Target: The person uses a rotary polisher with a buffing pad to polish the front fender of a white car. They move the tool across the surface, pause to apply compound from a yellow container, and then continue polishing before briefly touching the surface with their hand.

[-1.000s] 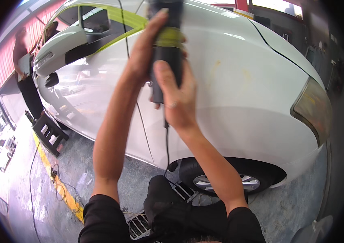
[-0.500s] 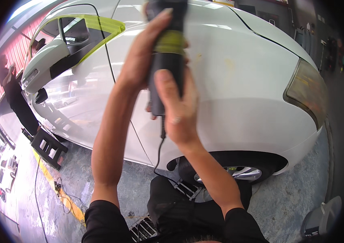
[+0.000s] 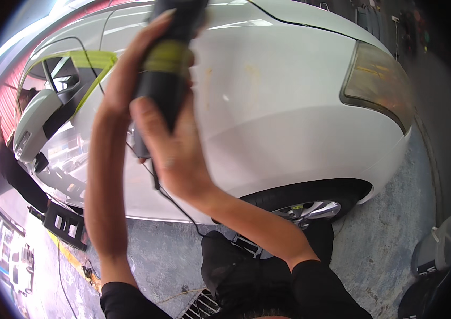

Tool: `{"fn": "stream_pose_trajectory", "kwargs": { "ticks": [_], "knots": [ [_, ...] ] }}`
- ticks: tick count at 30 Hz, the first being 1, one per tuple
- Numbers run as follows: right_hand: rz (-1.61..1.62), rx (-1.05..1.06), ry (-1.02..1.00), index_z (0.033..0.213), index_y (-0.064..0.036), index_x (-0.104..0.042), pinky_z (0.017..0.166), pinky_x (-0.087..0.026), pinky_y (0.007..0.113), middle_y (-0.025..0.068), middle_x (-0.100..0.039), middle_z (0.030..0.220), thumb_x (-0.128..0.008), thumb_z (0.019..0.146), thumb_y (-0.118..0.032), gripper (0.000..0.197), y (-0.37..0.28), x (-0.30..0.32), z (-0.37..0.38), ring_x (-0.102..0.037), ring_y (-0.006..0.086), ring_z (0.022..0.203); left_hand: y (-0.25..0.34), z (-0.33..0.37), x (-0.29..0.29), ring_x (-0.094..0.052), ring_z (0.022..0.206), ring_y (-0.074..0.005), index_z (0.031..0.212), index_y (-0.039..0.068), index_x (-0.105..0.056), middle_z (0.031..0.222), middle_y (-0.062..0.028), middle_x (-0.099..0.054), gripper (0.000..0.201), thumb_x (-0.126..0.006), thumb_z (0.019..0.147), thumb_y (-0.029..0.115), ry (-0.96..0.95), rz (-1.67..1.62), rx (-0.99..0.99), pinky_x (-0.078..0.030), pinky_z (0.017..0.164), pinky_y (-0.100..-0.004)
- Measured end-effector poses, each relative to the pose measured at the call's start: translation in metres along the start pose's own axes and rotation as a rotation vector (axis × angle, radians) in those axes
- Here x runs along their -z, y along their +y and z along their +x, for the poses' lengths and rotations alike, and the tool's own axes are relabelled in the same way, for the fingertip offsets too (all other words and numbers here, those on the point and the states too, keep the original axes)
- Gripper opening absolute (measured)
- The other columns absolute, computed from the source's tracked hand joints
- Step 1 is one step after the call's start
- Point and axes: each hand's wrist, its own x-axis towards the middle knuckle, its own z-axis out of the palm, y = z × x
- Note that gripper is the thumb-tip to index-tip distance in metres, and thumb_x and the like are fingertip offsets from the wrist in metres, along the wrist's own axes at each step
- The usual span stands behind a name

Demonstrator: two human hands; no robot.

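Note:
Both my hands grip a black corded polisher [image 3: 159,87] with a yellow-green band, held up in front of a white car's side panel [image 3: 289,90]. My left hand [image 3: 130,66] is wrapped round its upper part. Lower down, my right hand [image 3: 175,143] closes round the handle, thumb along its near side. The tool's head is cut off by the top edge, so I cannot tell how it meets the panel. From the handle's end a black cord [image 3: 180,207] hangs toward my lap. Faint yellowish smears [image 3: 208,87] mark the panel right of the tool.
A cloudy headlight [image 3: 377,80] and front wheel [image 3: 310,210] lie right of my arms. At left are the side mirror [image 3: 37,119], yellow-green masking tape [image 3: 109,58] round the window, a black stool [image 3: 66,226] and another person [image 3: 10,165]. A bucket [image 3: 438,244] stands lower right.
My hands and the polisher have moved left across the panel, both hands still gripping it. The view has shifted and tilted a little, so more of the bucket area shows.

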Motion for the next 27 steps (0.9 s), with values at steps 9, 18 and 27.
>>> {"fn": "stream_pose_trajectory", "kwargs": {
  "ticks": [9,18,27],
  "knots": [
    [0.041,0.024,-0.016,0.163,0.0079,0.000,0.086,-0.060,0.037,0.0272,-0.062,0.132,-0.062,0.114,-0.044,0.094,-0.008,-0.009,0.006,-0.071,0.0304,0.111,0.014,0.014,-0.019,-0.075,0.067,-0.0213,0.147,-0.004,-0.056,0.092,-0.0124,-0.072,0.071,-0.053,0.110,0.056,-0.139,0.056,-0.034,-0.065,0.067,-0.0347],
    [0.150,0.079,0.064,0.165,-0.0003,-0.004,0.063,-0.059,0.024,0.0141,-0.052,0.130,-0.063,0.114,-0.042,0.089,-0.045,0.019,-0.002,-0.062,0.0104,0.100,0.011,0.039,-0.079,-0.075,0.066,-0.0207,0.135,-0.002,-0.064,0.086,-0.0126,-0.073,0.066,-0.059,0.108,0.058,-0.159,0.145,0.034,-0.065,0.062,-0.0328],
    [0.169,0.182,0.101,0.162,0.0018,-0.011,0.055,-0.057,0.025,0.0136,-0.059,0.119,-0.065,0.112,-0.044,0.087,-0.066,0.007,-0.002,-0.067,0.0107,0.080,0.027,0.025,-0.091,-0.077,0.068,-0.0237,0.133,-0.004,-0.063,0.090,-0.0165,-0.075,0.064,-0.060,0.109,0.055,-0.006,0.091,0.076,-0.067,0.063,-0.0352]
  ]
}}
